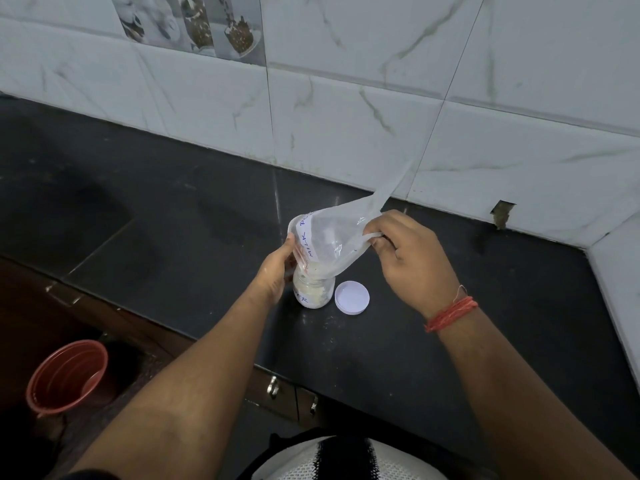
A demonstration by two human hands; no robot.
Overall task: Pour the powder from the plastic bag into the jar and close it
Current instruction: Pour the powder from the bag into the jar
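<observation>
Pouring nearly done: clear crumpled plastic bag (pixel 329 242) upended on small powder-filled glass jar (pixel 313 294), almost empty; left hand (pixel 278 268) clasping bag mouth, right hand (pixel 408 258) pinching raised bottom; round white lid (pixel 352 297) just beside jar, still off

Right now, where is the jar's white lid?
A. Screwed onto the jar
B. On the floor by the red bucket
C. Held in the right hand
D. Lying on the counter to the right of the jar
D: the lid lies flat on the dark counter just right of the jar, whose mouth is covered by the tipped plastic bag that both hands hold.
</observation>
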